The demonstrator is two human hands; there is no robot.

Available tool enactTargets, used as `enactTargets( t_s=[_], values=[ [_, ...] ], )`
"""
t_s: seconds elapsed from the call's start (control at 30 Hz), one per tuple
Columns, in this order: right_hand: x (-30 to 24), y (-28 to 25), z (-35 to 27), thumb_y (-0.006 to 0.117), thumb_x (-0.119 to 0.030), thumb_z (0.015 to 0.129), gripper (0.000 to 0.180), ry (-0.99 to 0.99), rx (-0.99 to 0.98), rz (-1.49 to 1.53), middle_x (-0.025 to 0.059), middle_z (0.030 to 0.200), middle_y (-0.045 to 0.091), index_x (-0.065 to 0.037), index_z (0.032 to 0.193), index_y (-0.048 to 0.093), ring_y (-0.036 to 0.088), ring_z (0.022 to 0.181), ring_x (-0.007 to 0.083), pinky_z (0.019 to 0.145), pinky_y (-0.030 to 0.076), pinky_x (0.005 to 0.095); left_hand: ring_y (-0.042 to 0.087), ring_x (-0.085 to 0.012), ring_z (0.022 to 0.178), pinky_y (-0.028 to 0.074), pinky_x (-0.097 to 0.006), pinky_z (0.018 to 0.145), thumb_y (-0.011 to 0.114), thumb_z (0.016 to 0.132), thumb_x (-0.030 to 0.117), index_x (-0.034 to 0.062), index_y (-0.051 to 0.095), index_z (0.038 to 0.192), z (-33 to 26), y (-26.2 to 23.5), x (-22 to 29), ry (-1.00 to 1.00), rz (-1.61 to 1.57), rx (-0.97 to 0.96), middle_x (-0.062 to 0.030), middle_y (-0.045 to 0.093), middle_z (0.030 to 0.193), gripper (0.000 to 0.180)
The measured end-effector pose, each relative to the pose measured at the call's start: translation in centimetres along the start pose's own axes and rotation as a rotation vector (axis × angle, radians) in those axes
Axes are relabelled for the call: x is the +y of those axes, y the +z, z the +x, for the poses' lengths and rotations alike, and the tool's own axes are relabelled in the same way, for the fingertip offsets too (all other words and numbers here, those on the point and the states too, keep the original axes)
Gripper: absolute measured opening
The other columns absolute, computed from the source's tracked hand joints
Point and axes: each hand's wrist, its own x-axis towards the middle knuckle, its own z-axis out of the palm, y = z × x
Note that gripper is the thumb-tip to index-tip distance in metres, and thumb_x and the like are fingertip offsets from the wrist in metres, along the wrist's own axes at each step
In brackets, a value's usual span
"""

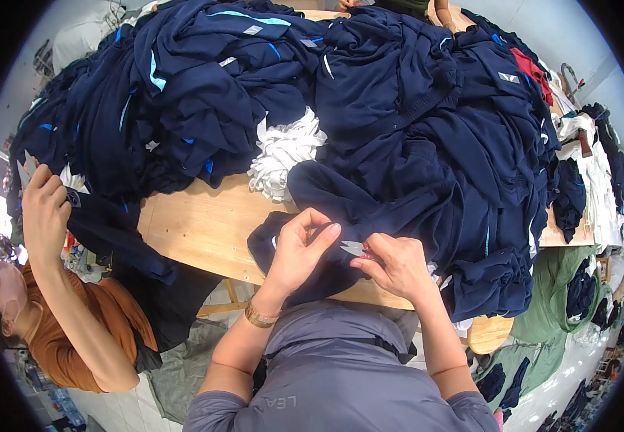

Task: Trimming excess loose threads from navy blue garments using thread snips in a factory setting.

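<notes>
My left hand pinches the edge of a navy blue garment between thumb and fingers, near the table's front edge. Close to its right, my right hand is closed around small thread snips with silver blades and a bit of red at the grip. The blades point left toward the cloth at my left fingertips. Whether they touch a thread is too small to tell. Part of the garment hangs over the edge in front of me.
A wooden table carries large heaps of navy garments. A pile of white strips lies mid-table. At left, a co-worker in a brown top raises a hand. Green cloth hangs at the right; another person stands across the table.
</notes>
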Motion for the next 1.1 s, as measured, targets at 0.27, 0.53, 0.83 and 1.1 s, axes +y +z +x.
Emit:
enactTargets(
  t_s=[0.27,0.53,0.83,1.1],
  values=[
    [0.8,0.8,-0.5,0.066,-0.038,0.076,0.037,0.024,0.21,-0.048,0.0063,0.056,0.049,-0.007,0.069,0.048,0.05,0.045,0.0233,0.044,0.037,0.0314,0.042,0.0001,0.075,0.035,-0.016,0.066,0.053,0.091,0.01,0.0042,0.049,0.092,0.3,-0.6,-1.0,0.017,-0.196,0.003,0.0049,0.049,0.083,0.007],
    [0.7,1.7,-0.6,0.065,-0.04,0.076,0.037,-0.005,0.218,-0.175,0.0049,0.057,0.048,-0.008,0.069,0.048,0.048,0.044,0.0221,0.044,0.037,0.03,0.041,0.0,0.075,0.035,-0.015,0.066,0.053,0.091,0.01,0.0045,0.049,0.092,0.3,-0.5,-0.7,-0.012,-0.233,0.011,0.0055,0.048,0.082,0.007],
    [0.1,1.1,-0.2,0.069,-0.035,0.073,0.033,0.022,0.172,-0.207,0.0064,0.058,0.051,-0.008,0.07,0.051,0.05,0.048,0.0249,0.048,0.037,0.0334,0.04,0.0001,0.074,0.034,-0.015,0.064,0.054,0.091,0.012,0.0037,0.049,0.091,0.1,-0.5,-0.5,0.046,-0.112,-0.025,0.005,0.047,0.082,0.009],
    [0.6,1.4,-0.4,0.066,-0.022,0.081,0.027,0.204,0.291,0.206,0.0064,0.061,0.052,-0.001,0.081,0.049,0.052,0.05,0.0256,0.051,0.041,0.0292,0.042,0.0001,0.073,0.035,-0.015,0.064,0.055,0.09,0.013,0.0035,0.049,0.092,0.2,-0.8,-0.5,0.065,-0.023,-0.066,0.0052,0.048,0.082,0.011]
  ],
)
